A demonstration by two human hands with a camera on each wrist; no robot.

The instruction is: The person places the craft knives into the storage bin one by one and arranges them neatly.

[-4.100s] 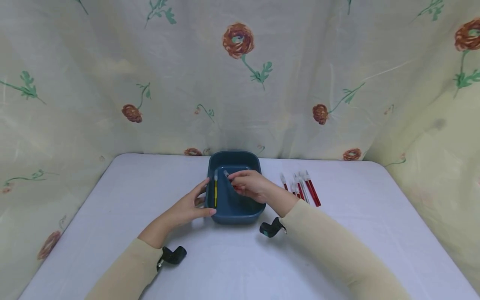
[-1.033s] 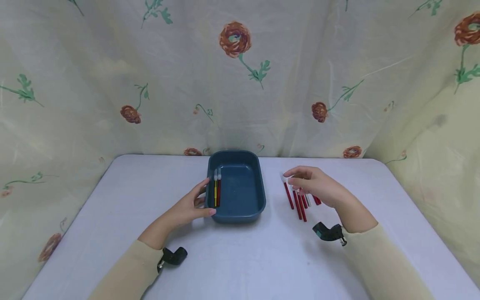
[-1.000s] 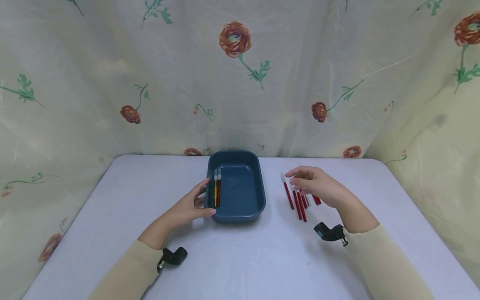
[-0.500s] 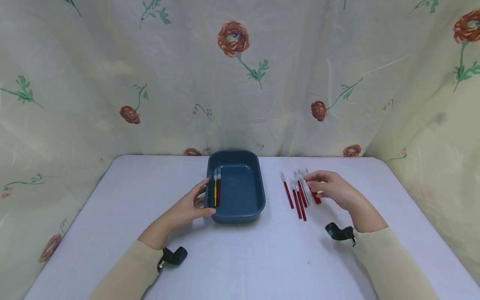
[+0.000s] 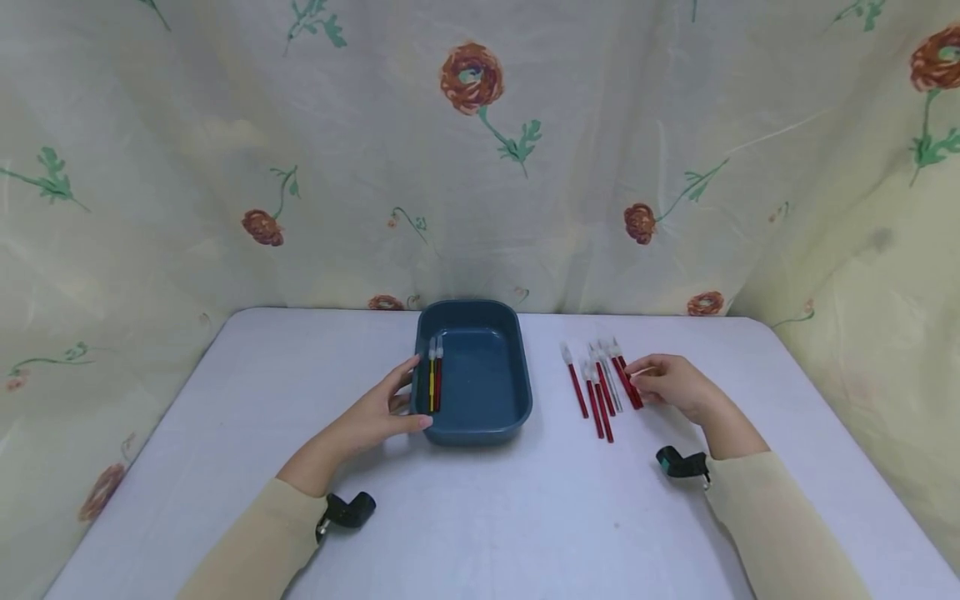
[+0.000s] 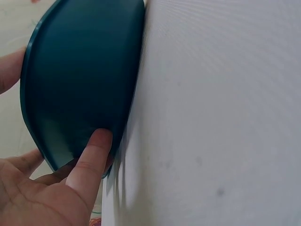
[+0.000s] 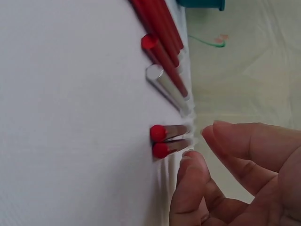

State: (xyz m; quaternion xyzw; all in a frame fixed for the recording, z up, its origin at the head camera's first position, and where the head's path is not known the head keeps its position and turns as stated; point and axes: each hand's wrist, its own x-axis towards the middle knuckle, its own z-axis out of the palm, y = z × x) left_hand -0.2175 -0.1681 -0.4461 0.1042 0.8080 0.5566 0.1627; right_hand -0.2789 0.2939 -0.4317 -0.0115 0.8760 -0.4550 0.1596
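Note:
My left hand (image 5: 375, 410) rests against the left side of a dark blue plastic box (image 5: 480, 433), fingers spread along its wall and thumb at the near rim. In the left wrist view one finger (image 6: 96, 148) touches the outer wall. Two slim capped sticks, one yellow (image 5: 431, 383) and one red (image 5: 438, 383), lie along the box's inner left side. My right hand (image 5: 675, 385) is beside the rightmost red pen-like sticks (image 5: 628, 387), fingertips right at them. The right wrist view shows a gap between thumb and fingers, with two red sticks (image 7: 162, 149) close by.
Left of the right hand lie more red sticks (image 5: 576, 392) with clear caps and one silvery stick (image 5: 613, 387), loosely fanned out. They lie on a white-covered table (image 5: 480, 525). A flower-printed curtain (image 5: 345, 258) hangs behind the table's back edge.
The red stick, earlier in my right hand over the box, now lies beside the yellow one. My right hand has moved right, across the loose sticks to the rightmost ones. The left hand has stayed.

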